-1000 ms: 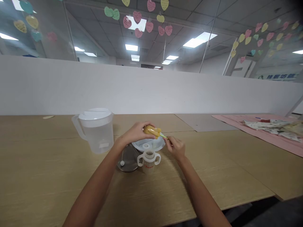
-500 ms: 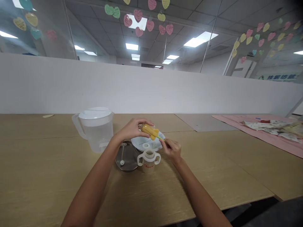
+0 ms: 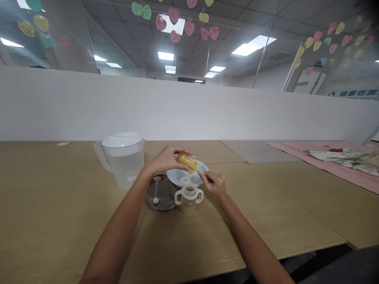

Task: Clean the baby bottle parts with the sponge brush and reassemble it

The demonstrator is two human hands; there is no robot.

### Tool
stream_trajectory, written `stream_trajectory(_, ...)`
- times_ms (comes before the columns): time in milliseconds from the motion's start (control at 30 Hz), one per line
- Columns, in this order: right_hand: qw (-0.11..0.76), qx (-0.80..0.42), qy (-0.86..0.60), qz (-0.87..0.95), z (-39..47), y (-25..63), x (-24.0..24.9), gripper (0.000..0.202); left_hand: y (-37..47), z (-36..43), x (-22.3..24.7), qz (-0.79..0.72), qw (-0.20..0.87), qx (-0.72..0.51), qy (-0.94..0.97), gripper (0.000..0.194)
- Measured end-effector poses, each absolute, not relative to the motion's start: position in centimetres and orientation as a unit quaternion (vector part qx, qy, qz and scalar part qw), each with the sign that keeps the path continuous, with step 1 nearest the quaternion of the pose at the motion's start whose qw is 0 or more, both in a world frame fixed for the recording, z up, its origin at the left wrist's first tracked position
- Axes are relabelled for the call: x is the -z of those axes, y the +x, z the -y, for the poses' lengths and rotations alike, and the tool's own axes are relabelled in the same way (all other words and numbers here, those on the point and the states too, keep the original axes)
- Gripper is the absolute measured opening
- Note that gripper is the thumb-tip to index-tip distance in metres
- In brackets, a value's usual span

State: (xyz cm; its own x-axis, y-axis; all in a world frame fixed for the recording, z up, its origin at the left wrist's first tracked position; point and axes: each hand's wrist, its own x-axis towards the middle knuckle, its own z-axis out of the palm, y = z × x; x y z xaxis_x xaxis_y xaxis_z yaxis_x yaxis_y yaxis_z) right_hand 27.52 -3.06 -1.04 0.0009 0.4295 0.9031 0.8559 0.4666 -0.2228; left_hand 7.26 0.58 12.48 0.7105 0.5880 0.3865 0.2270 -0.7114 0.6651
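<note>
My left hand (image 3: 171,158) is closed around a translucent yellow piece (image 3: 186,160) with a rounded body and a flared, lobed end. A thin green stick (image 3: 199,171) runs from that flared end to my right hand (image 3: 215,184), whose fingers pinch it. How far the stick reaches inside I cannot tell. Below the hands stands an open two-handled baby bottle (image 3: 188,203), upright, with its mouth uncovered. Just behind it is a white plate (image 3: 174,176) bearing a white ring (image 3: 185,180). Left of the bottle, a weighted straw (image 3: 156,191) lies on a round metal tray (image 3: 167,199).
A lidded clear pitcher (image 3: 124,165) stands left of my left hand. Farther left at the back lies a small pale flat piece (image 3: 64,144). A pink cloth (image 3: 284,152) with printed fabric (image 3: 331,157) covers the right back of the table (image 3: 266,205). A white wall (image 3: 177,110) rises behind.
The view has shifted slightly, so the table things appear a little right and higher. Both hands keep hold of the yellow piece and the stick, with little movement between them.
</note>
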Motion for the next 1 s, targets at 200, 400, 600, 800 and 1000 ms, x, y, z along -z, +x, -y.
stream_trajectory(200,0.549,0.231,-0.493,0.635,3.0,28.3,0.8,0.038,6.6,-0.7,-13.0,-0.262,0.241,-0.325,0.876,0.044)
stream_trajectory(400,0.530,0.244,-0.570,0.579,2.2,29.7,0.9,0.047,4.4,-1.7,-12.9,-0.484,0.028,-0.190,0.854,0.050)
stream_trajectory(600,0.489,0.254,-0.586,0.594,1.9,29.6,1.4,0.049,4.2,-2.9,-10.9,-0.595,0.100,0.068,0.794,0.044)
stream_trajectory(800,0.481,0.253,-0.593,0.594,2.0,29.6,1.2,0.048,4.9,-4.5,-9.1,-0.551,0.070,0.064,0.829,0.044)
stream_trajectory(1000,0.478,0.252,-0.586,0.604,2.1,29.4,1.0,0.047,5.2,-5.3,-7.7,-0.552,0.054,0.046,0.831,0.041)
